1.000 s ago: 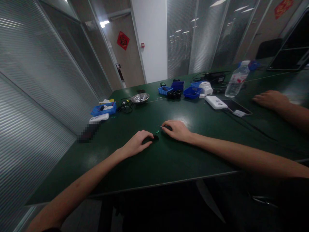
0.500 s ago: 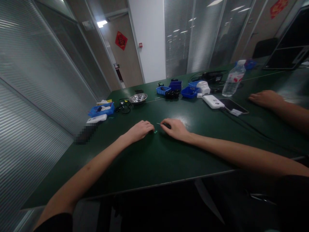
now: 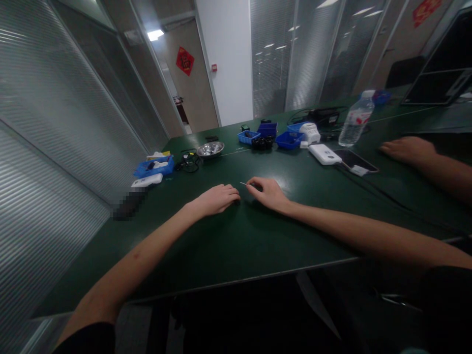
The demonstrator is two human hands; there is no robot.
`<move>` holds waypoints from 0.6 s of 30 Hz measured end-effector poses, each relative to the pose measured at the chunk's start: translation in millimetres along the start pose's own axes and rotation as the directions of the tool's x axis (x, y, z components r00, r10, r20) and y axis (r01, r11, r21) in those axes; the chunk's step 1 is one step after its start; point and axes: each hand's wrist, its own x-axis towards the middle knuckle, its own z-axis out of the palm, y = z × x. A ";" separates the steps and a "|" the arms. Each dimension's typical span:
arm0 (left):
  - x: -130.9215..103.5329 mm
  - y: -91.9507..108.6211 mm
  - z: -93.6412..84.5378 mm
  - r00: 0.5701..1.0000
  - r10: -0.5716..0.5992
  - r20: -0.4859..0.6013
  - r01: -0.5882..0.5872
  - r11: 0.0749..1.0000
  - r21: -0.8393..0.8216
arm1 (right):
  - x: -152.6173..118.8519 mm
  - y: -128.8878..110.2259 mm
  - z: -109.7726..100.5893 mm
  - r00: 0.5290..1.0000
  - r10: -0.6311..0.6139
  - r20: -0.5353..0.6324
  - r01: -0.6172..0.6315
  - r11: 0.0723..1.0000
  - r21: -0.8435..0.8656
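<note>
My right hand (image 3: 270, 192) is closed around the dark handle of a small screwdriver (image 3: 243, 183). Its thin metal shaft points left, past my thumb and forefinger. Just left of it, my left hand (image 3: 218, 198) rests low over the green table (image 3: 221, 246), palm down. The fingers of that hand are bent together at the tabletop. Whatever lies beneath those fingertips is hidden. A narrow gap separates the two hands, and the shaft does not touch the left hand.
Beyond the hands stand a metal bowl (image 3: 210, 149) with shiny pieces, blue trays (image 3: 289, 140) and a water bottle (image 3: 356, 119). A white power bank (image 3: 324, 154) and a phone (image 3: 356, 161) lie to the right, near another person's hand (image 3: 407, 149). A blue basket (image 3: 154, 167) sits at left.
My left hand has shifted slightly right, and the small green piece seen at its fingertips is now covered. My right hand has risen a little with the screwdriver.
</note>
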 end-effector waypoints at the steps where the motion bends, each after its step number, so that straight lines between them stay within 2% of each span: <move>1: -6.6 -3.1 1.0 0.999 -0.041 0.000 0.041 0.999 -0.014 | -0.2 0.1 -0.5 1.000 -0.004 0.002 0.004 1.000 0.004; 3: -26.3 -14.6 2.4 0.988 -0.157 0.013 0.157 0.986 -0.048 | -0.5 0.1 -1.5 1.000 -0.005 0.009 0.005 1.000 0.014; 5: -55.0 -33.9 3.1 0.951 -0.307 0.044 0.310 0.946 -0.093 | -0.7 0.1 -2.1 1.000 -0.002 0.017 0.002 1.000 0.024; 8: -111.1 -73.2 4.6 0.849 -0.524 0.074 0.529 0.844 -0.092 | -1.0 -0.3 -2.2 1.000 -0.007 0.017 0.007 1.000 0.026; 11: -169.3 -111.7 12.0 0.725 -0.687 0.056 0.689 0.723 -0.057 | -1.0 -1.1 -1.7 1.000 -0.015 0.017 0.014 1.000 0.024; 14: -212.6 -135.2 25.5 0.627 -0.778 0.023 0.777 0.624 -0.087 | -1.0 -1.1 -1.3 0.999 -0.024 0.029 0.023 0.999 0.027; 16: -228.3 -140.3 34.2 0.594 -0.805 -0.005 0.799 0.590 -0.119 | -1.0 -0.6 -1.1 0.999 -0.030 0.034 0.029 0.999 0.021; 18: -234.1 -139.4 40.3 0.570 -0.821 -0.036 0.806 0.568 -0.166 | -1.3 -0.3 -1.0 0.999 -0.034 0.035 0.034 0.999 0.019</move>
